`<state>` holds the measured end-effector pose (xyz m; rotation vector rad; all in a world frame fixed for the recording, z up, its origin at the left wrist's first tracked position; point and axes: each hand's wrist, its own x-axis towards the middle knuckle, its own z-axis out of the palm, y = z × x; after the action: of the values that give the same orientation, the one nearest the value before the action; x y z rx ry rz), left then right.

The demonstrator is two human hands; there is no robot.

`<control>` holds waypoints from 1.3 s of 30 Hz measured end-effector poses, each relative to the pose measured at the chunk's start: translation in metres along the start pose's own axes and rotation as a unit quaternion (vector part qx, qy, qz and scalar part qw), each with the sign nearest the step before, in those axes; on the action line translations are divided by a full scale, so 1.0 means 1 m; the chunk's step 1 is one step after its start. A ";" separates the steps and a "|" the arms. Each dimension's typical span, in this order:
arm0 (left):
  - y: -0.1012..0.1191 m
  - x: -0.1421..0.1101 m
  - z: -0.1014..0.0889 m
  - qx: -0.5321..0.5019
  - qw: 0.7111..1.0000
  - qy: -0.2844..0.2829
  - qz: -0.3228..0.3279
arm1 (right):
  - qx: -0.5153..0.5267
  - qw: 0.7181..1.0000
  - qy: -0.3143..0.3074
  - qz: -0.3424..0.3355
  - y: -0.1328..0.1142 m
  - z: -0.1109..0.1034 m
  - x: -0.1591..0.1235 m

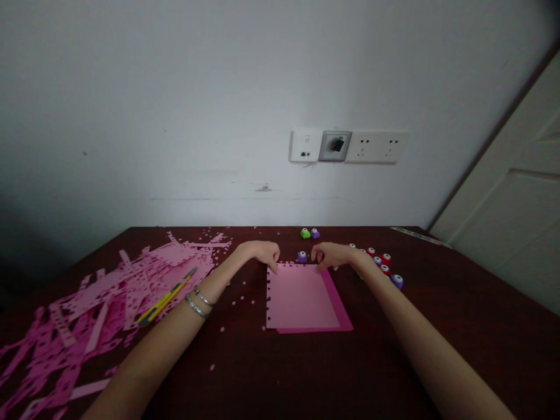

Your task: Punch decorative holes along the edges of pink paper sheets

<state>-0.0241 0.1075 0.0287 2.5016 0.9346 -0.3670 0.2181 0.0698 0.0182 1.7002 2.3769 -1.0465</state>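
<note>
A dark table [464, 309] bears pink sheets [301, 300], scraps [175, 253], punches [396, 281].

Scraps [170, 255] crowd left of the sheets [301, 300]; near table [297, 373] lies open.

Pale pink paper [301, 297] hides most of the darker sheet [339, 310].

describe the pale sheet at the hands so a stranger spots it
On the dark table, find the left hand and right hand. At their fingers lies the pale pink sheet, overlapping a darker sheet; notches along its far and left edges set it apart.
</note>
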 end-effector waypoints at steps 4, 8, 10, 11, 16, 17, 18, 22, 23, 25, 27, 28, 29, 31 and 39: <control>-0.003 -0.005 -0.006 -0.048 0.997 -0.003 0.052 | 0.003 1.000 -0.001 -0.018 -0.003 -0.002 -0.004; -0.005 -0.013 -0.012 -0.079 0.994 -0.014 0.077 | 0.017 0.998 0.008 -0.059 -0.001 -0.003 -0.004; -0.007 -0.014 -0.013 -0.088 0.993 -0.023 0.074 | 0.019 0.997 0.013 -0.069 0.001 -0.002 -0.002; -0.008 -0.015 -0.012 -0.091 0.993 -0.027 0.071 | 0.019 0.997 0.017 -0.071 0.001 -0.001 -0.001; -0.013 -0.012 -0.008 -0.085 0.995 -0.036 0.043 | 0.014 0.997 0.040 -0.072 0.002 0.004 0.004; -0.014 -0.011 -0.008 -0.084 0.995 -0.039 0.038 | 0.010 0.996 0.045 -0.072 0.002 0.004 0.005; -0.014 -0.011 -0.007 -0.083 0.995 -0.042 0.033 | 0.004 0.996 0.051 -0.073 0.002 0.005 0.006; -0.015 -0.009 -0.006 -0.072 0.996 -0.048 0.015 | -0.015 0.995 0.070 -0.072 0.002 0.006 0.009; -0.015 -0.009 -0.006 -0.066 0.996 -0.050 0.011 | -0.019 0.995 0.072 -0.070 0.002 0.007 0.009; -0.015 -0.008 -0.005 -0.059 0.997 -0.055 0.001 | -0.024 0.995 0.073 -0.067 0.001 0.007 0.009; -0.015 -0.008 -0.005 -0.056 0.997 -0.055 -0.006 | -0.026 0.994 0.078 -0.066 -0.001 0.008 0.008; -0.015 -0.008 -0.005 -0.056 0.997 -0.053 -0.008 | -0.025 0.994 0.080 -0.065 -0.002 0.008 0.007; -0.016 -0.008 -0.005 -0.055 0.997 -0.051 -0.009 | -0.025 0.994 0.081 -0.064 -0.003 0.008 0.007; -0.017 -0.007 -0.004 -0.052 0.998 -0.046 -0.008 | -0.027 0.994 0.084 -0.059 -0.005 0.009 0.006; -0.023 -0.005 -0.003 -0.066 0.997 -0.033 0.033 | 0.012 0.997 0.061 -0.044 -0.003 0.008 0.005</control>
<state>-0.0430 0.1214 0.0266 2.3792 0.8220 -0.3534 0.2115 0.0690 0.0117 1.7308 2.5449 -1.0138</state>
